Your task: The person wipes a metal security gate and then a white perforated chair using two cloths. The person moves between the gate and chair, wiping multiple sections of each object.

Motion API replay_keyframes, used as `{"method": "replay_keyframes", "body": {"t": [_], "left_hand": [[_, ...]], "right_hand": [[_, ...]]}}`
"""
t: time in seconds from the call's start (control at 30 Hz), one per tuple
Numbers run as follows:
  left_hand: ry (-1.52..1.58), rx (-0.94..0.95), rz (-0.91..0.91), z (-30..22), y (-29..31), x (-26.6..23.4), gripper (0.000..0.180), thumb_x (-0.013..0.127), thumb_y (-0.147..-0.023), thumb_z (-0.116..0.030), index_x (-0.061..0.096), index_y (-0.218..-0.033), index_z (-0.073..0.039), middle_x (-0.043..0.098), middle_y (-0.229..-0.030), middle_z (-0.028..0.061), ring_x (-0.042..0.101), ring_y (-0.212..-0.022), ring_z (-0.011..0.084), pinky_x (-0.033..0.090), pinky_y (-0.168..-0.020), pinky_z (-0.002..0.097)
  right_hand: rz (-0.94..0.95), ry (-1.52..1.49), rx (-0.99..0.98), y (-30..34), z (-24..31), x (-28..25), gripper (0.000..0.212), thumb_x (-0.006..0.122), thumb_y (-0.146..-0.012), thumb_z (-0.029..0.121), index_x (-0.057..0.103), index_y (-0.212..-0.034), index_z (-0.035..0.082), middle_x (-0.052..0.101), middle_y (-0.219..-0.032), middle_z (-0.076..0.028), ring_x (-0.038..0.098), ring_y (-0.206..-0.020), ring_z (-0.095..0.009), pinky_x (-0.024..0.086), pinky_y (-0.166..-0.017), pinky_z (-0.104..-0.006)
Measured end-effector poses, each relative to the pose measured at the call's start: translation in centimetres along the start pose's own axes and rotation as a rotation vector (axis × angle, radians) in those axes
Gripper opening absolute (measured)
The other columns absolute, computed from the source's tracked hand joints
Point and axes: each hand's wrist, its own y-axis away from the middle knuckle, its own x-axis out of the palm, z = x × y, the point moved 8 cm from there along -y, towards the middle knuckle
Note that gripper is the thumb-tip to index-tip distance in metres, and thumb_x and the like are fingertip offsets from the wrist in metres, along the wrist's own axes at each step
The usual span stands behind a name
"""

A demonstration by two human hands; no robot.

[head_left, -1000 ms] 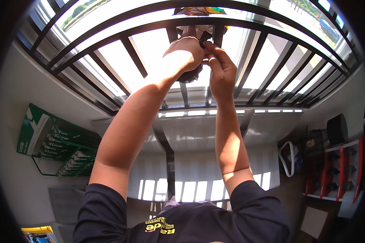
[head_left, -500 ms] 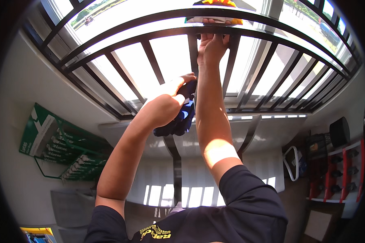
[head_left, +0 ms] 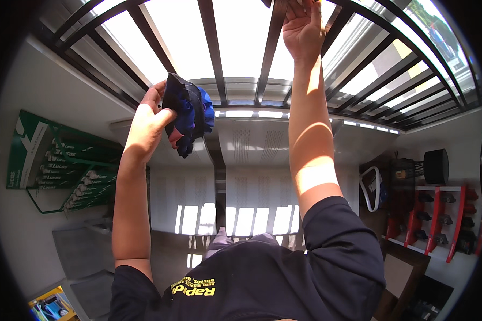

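My left hand (head_left: 150, 120) is closed on a crumpled cloth (head_left: 190, 112), blue and black with a small pinkish patch. It hangs in front of the lower part of the black window bars (head_left: 209, 48). My right arm is raised, and my right hand (head_left: 303, 35) is up at the bars by the top edge of the picture. Its fingers are curled, palm side showing, and partly cut off. A trace of orange shows at the fingertips, but what they hold cannot be made out.
Grey metal bench seats (head_left: 260, 187) stand below the window, between me and the wall. At left is a green display rack (head_left: 64, 160). On the right are a red-and-white rack (head_left: 436, 219), a black round object (head_left: 436, 166) and a white loop-shaped frame (head_left: 369, 190).
My left hand has moved left with the cloth, away from my right arm. My right hand sits higher and further right in view; the orange and yellow thing above it is mostly out of frame.
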Motion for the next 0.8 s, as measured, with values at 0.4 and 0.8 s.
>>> {"method": "replay_keyframes", "body": {"t": [0.4,0.8], "left_hand": [[0.271,-0.247,0.033,3.4,0.0,2.2,0.039,0.065,-0.094,-0.006,0.057,-0.132,-0.002,0.068,-0.106,0.0067,0.068,-0.094,0.0135,0.055,-0.082,0.0276],[-0.72,1.224,-0.63,-22.1,-5.1,2.3,0.028,0.065,-0.101,-0.022,0.067,-0.128,-0.014,0.065,-0.12,0.009,0.066,-0.109,0.0284,0.054,-0.097,0.0424]], "right_hand": [[-0.827,0.22,0.123,15.7,-7.1,-22.2,0.034,0.046,-0.11,0.024,0.053,-0.133,0.002,0.069,-0.113,-0.013,0.07,-0.101,-0.025,0.058,-0.094,-0.0382],[-0.156,1.024,-0.406,4.2,-0.3,-1.7,0.063,0.052,-0.101,0.007,0.029,-0.159,-0.001,0.068,-0.104,-0.008,0.065,-0.1,-0.017,0.049,-0.096,-0.0315]]}}
